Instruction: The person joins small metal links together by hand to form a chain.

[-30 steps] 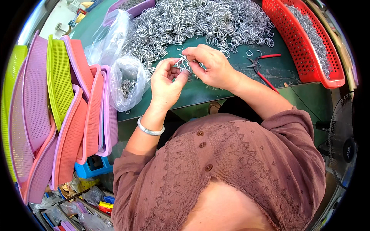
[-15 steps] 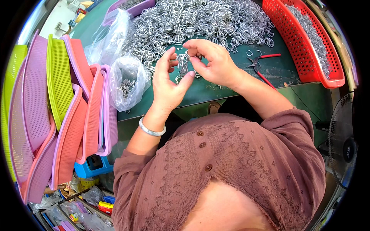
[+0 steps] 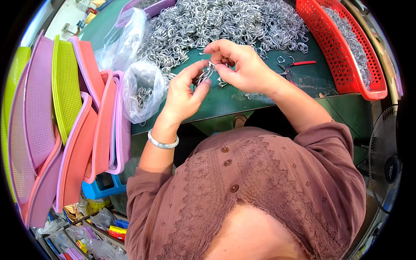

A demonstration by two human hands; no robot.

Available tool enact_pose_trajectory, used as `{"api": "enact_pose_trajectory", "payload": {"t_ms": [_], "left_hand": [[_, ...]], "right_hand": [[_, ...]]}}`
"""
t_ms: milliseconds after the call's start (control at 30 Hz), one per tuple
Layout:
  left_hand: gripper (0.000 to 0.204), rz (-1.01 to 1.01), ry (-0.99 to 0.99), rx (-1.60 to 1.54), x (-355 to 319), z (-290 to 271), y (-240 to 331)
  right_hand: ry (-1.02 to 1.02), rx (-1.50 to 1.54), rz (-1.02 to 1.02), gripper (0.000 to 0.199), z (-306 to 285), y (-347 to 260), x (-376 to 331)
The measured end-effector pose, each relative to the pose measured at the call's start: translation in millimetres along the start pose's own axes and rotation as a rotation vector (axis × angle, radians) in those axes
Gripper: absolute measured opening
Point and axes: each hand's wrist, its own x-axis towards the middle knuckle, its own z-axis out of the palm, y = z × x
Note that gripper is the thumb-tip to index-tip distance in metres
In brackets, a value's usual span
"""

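**Head view: both hands pinch wire rings over a green work surface**

Head camera looks down on a dark green surface heaped at its far side with a broad pile of small silver wire rings. Just above the near edge, the left hand has thumb and forefinger closed on a small cluster of linked silver wire rings, and the right hand pinches the same cluster from the other side, fingers curled. A silver bangle circles the left wrist.

Red-handled pliers lie near the right hand. A long red plastic mesh basket holding more rings sits at the right. Clear plastic bags rest at the left edge, beside a stack of pink, lilac and yellow-green plastic mesh trays standing on edge. A dark fan stands low on the right.
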Motion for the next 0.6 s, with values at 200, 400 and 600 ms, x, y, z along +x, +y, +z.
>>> {"api": "enact_pose_trajectory", "payload": {"t_ms": [200, 400, 600], "left_hand": [[0.032, -0.045, 0.094, -0.112, -2.0, 4.9, -2.0], [0.029, -0.138, 0.091, -0.232, -2.0, 9.9, 7.7], [0.028, -0.194, 0.101, -0.389, -4.0, 12.3, 2.0]], "right_hand": [[-0.013, 0.018, 0.021, 0.03, 1.0, -1.9, 1.0], [0.012, -0.026, 0.054, 0.027, 4.9, -5.7, -0.8], [0.163, -0.247, -0.2, 0.023, 12.5, 0.2, -0.3]]}}
